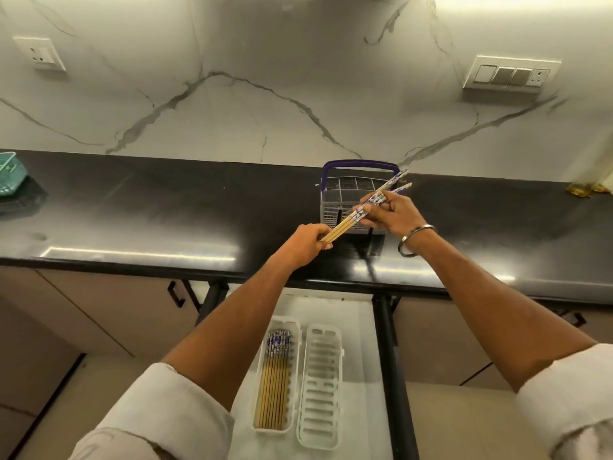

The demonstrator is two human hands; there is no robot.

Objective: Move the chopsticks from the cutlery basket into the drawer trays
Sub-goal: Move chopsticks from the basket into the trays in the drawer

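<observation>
A small bunch of bamboo chopsticks (pixel 351 219) with blue-and-white patterned tops is held between both hands, slanting up to the right in front of the grey cutlery basket (pixel 335 207) with a blue handle. My left hand (pixel 308 242) grips their plain lower ends. My right hand (pixel 391 212) pinches the patterned upper part. Below, in the open drawer (pixel 358 313), the left white tray (pixel 292 327) holds several chopsticks (pixel 273 383) lying lengthwise. The right slotted tray (pixel 320 386) has nothing in it.
The basket stands on a black countertop (pixel 166 210) against a marble wall. A teal basket (pixel 8 174) sits at the far left, a yellow object (pixel 583 189) at the far right. Cabinet doors with black handles flank the drawer.
</observation>
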